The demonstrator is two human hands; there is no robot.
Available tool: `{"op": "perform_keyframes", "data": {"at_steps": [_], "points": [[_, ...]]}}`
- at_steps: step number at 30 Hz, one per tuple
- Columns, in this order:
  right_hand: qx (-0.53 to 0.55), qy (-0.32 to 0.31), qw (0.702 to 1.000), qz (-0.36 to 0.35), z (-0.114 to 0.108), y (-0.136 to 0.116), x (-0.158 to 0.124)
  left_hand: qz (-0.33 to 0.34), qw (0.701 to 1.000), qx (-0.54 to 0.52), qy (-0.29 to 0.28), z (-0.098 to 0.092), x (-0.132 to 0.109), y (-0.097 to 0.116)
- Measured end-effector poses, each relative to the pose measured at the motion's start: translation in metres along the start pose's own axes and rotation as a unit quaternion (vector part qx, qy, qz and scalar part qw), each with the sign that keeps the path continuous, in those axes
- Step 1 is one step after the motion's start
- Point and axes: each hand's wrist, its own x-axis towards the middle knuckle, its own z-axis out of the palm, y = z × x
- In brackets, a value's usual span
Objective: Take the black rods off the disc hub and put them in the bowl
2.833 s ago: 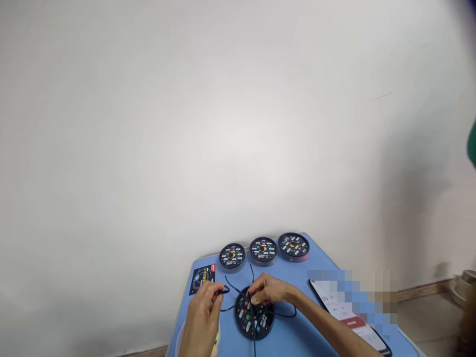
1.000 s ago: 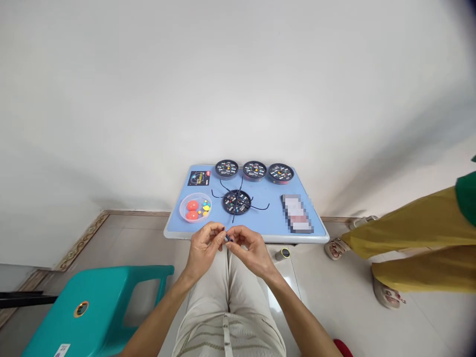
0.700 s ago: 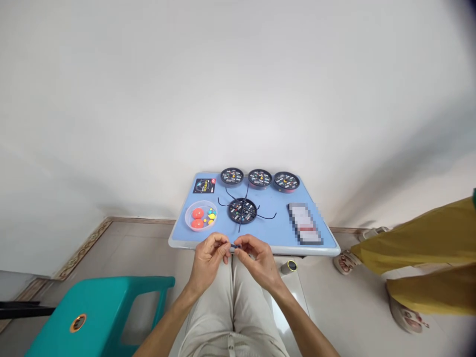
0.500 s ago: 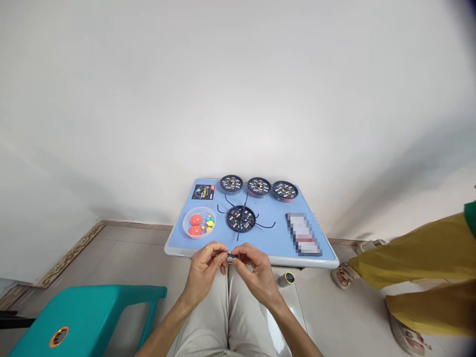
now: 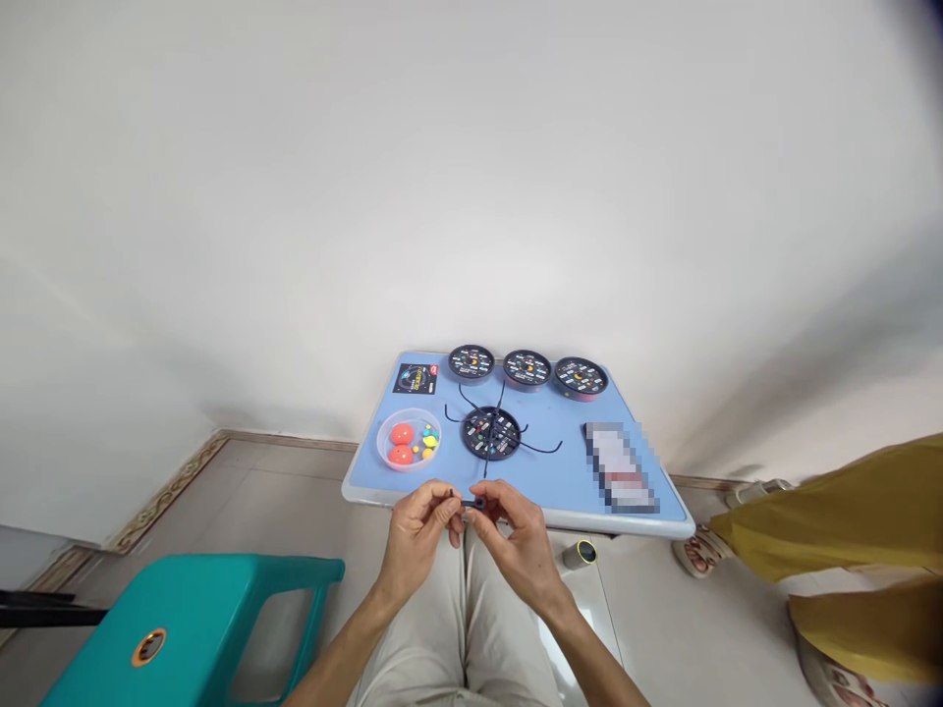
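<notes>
Between my two hands, just off the table's front edge, is a small dark rod-like piece [image 5: 472, 504]. The fingertips of my left hand [image 5: 418, 535] pinch its left end, and those of my right hand [image 5: 516, 538] pinch the right end. Much of the piece is hidden by the fingers. Beyond them on the table stands a round black base [image 5: 478, 451] with a printed top, and several thin dark curved arms [image 5: 541, 449] spread out from its middle. To the left, a clear round tub [image 5: 383, 457] holds red balls [image 5: 402, 433] and smaller yellow and blue ones.
Three round printed discs [image 5: 527, 368] line the back of the blue table [image 5: 545, 481]. A dark card [image 5: 415, 379] lies back left, a pixelated phone-like slab [image 5: 623, 468] on the right. A teal stool [image 5: 184, 609] stands left; a person in mustard trousers [image 5: 832, 501] is at right.
The whole view has shifted, so the table and hands sit slightly further right. Both hands still pinch the small dark piece, and more of it shows between the fingers.
</notes>
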Motion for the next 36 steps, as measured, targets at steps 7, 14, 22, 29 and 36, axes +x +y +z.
{"op": "perform_keyframes", "data": {"at_steps": [7, 14, 22, 29, 36], "points": [[-0.002, 0.0, 1.0, 0.002, 0.003, 0.002, 0.001, 0.005, 1.0, 0.002, -0.002, -0.002, 0.0, -0.003], [-0.01, 0.007, 1.0, -0.017, 0.006, -0.001, 0.002, 0.018, 1.0, 0.007, 0.006, -0.004, 0.003, -0.004], [-0.033, 0.024, 0.998, -0.046, 0.012, -0.005, 0.002, 0.042, 0.997, 0.049, 0.029, -0.006, 0.007, -0.004], [-0.103, 0.078, 0.982, -0.135, 0.032, 0.001, 0.002, 0.025, 0.992, 0.103, 0.074, -0.011, 0.01, -0.008], [-0.107, 0.1, 0.979, -0.144, 0.054, 0.013, 0.009, 0.017, 0.982, 0.163, 0.089, -0.025, 0.021, -0.009]]}}
